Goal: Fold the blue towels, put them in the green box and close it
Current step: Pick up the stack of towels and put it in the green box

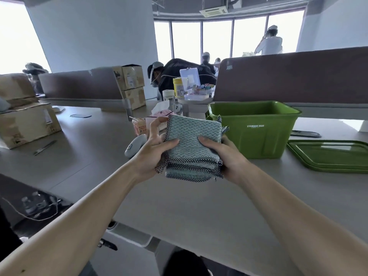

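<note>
— Blue towels (194, 140): where do we have them?
— Folded and stacked, held up off the desk (199, 206) between our two hands. They sit just left of the green storage box (256, 132), on its near side.
— How do we hold them?
— Our left hand (153, 150) clamps the left edge, thumb on top and fingers reaching along the far side. Our right hand (225, 154) pinches the right edge, thumb on top, fingers underneath. Both are closed on the stack.
— Which step are we at?
— Folding looks done, we judge, so we are at the carry into the box. It stands open, and we cannot see its floor from here.
— What does the next move call for?
— We lift the stack over the near left rim, squeezed so the layers do not slide, and lower it flat inside. Then the green lid (330, 156), lying on the desk right of the box, has to go on.
— Counts?
— One box, one lid, two hands. Of towels we see several trimmed edges layered at the near side, perhaps three or four, but we cannot tell for sure.
</note>
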The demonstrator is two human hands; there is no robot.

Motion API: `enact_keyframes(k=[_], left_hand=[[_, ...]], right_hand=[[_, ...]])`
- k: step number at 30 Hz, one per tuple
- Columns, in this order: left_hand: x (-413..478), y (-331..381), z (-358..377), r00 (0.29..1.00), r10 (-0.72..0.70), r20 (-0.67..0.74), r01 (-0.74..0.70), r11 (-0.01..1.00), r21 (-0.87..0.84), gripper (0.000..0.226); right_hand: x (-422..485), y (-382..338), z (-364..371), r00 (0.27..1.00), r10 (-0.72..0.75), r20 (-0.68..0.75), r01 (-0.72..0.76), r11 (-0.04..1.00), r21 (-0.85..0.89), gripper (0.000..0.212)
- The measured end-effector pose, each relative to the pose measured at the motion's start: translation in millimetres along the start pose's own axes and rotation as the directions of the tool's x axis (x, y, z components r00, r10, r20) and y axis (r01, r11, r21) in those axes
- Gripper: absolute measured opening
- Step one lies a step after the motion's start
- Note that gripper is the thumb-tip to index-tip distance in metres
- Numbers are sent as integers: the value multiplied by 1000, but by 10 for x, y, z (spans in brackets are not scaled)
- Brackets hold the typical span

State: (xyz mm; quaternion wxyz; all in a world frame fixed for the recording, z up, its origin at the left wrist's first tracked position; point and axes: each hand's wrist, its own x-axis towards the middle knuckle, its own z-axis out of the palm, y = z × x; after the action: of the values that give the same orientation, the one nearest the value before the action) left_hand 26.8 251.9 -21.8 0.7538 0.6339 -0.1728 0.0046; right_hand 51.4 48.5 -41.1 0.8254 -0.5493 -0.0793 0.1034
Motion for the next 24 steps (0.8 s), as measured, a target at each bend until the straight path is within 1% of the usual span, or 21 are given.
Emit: enact_keyframes(k=[2, 4, 6, 9, 11, 12, 14, 15, 17, 19, 20, 23, 24], left_hand=[[-33, 34, 91, 997, 33, 66, -32, 999, -15, 59], [-51, 52, 209, 989, 77, 128, -76, 997, -6, 61], [-65, 70, 349, 982, 110, 156, -110, 994, -9, 64], [-77, 54, 560, 970, 140, 198, -138, 990, -20, 68], [-76, 44, 698, 962, 119, 244, -126, 992, 13, 56], [-69, 47, 767, 960, 95, 263, -109, 993, 39, 49], [-30, 50, 901, 956, 52, 287, -86, 990, 109, 37], [-5, 53, 967, 954, 41, 297, -88, 985, 148, 36], [54, 60, 1097, 954, 34, 297, -107, 966, 236, 58], [124, 92, 1227, 958, 53, 282, -134, 952, 275, 74], [162, 108, 1287, 956, 70, 284, -151, 951, 271, 78], [331, 156, 1415, 949, 129, 288, -212, 937, 279, 83], [405, 169, 1440, 946, 141, 293, -228, 930, 288, 84]], right_hand=[[-99, -95, -58, 1000, -18, -17, 17, 1000, -5, 66], [-197, -176, -124, 999, -29, -22, 29, 999, -17, 66], [-282, -250, -210, 999, -36, -27, 35, 999, -25, 68], [-447, -373, -344, 997, -48, -55, 45, 998, -43, 63], [-565, -451, -428, 996, -60, -66, 55, 996, -68, 60], [-611, -489, -471, 995, -67, -80, 62, 996, -70, 62], [-695, -562, -561, 990, -90, -109, 82, 993, -82, 76], [-737, -604, -599, 990, -102, -99, 93, 991, -96, 81], [-798, -683, -671, 990, -117, -73, 107, 986, -127, 83], [-846, -760, -722, 989, -125, -74, 115, 985, -132, 82], [-869, -811, -737, 988, -124, -86, 115, 987, -112, 78], [-895, -1021, -770, 983, -89, -162, 82, 995, -48, 50], [-881, -1099, -779, 980, -62, -191, 58, 998, -31, 46]])
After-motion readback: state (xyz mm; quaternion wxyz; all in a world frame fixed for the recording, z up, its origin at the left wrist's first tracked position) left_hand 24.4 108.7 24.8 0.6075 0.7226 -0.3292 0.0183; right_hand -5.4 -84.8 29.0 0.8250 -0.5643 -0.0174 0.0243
